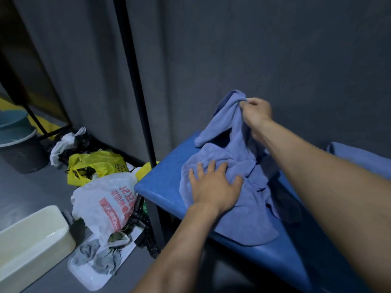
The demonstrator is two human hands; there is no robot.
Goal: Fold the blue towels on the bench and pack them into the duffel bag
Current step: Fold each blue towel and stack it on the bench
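Observation:
A crumpled light blue towel [249,212] lies in a heap on the left end of the blue padded bench [160,182]. My left hand [213,187] rests on the heap with its fingers spread and slightly bent. My right hand [257,112] pinches a corner of the towel and holds it lifted above the bench, near the wall. Something dark [283,199] shows among the folds to the right of the heap. Another blue towel [359,159] lies further right on the bench, partly behind my right forearm. No duffel bag is in view.
On the grey floor left of the bench lie a white plastic bag with red print [110,199], a yellow bag [95,166] and a cream tub [31,244]. A black pole [137,81] stands by the bench's left corner. A grey bucket [19,151] stands far left.

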